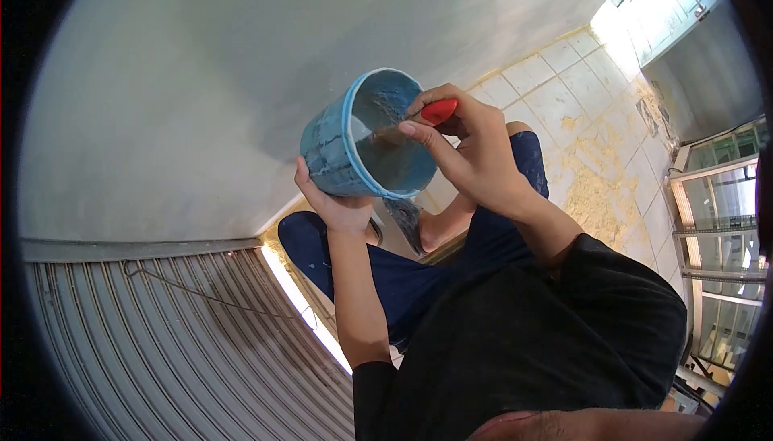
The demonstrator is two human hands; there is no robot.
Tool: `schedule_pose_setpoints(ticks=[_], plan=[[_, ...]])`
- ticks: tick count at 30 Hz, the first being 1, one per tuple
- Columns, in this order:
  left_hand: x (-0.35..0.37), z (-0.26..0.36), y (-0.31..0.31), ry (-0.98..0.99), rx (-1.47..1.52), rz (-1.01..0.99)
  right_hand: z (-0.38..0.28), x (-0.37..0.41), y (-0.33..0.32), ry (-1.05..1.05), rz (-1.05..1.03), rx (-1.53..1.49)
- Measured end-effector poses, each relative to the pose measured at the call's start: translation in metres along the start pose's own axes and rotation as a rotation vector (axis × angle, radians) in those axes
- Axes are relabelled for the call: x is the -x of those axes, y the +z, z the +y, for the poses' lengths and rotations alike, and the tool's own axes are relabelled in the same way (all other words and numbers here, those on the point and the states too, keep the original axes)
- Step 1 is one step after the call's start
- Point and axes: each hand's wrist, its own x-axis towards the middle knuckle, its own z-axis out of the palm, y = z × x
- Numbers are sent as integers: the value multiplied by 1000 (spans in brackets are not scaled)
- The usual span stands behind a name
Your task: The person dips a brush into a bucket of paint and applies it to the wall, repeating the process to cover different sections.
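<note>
A blue plastic bucket (326, 147), its inside smeared with grey, is tilted so that its mouth faces me. My left hand (338, 206) supports it from beneath, with the thumb up along its side. My right hand (475, 147) is closed round a red-handled scraper (440, 111) at the bucket's mouth. The scraper's flat end points into the bucket; its tip is hard to make out against the grey contents. Some of the right fingers are hidden behind the handle.
A smooth grey wall (185, 79) rises just beyond the bucket. At lower left is a ribbed metal shutter (209, 344). Yellowish residue (600, 191) lies on the tiled floor (531, 75). Glass-paned frames (725, 240) stand at right, and a pale door (664, 6) at upper right.
</note>
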Motion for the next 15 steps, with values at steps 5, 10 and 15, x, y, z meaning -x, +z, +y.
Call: schedule_pose_setpoints(ticks=[5, 10, 15], plan=[[0, -1, 2, 14, -25, 20, -3, 3, 3, 5, 22, -16], [3, -1, 11, 10, -49, 29, 1, 3, 1, 52, 71, -41], [-6, -5, 4, 9, -38, 9, -3, 4, -13, 150, 66, -86]])
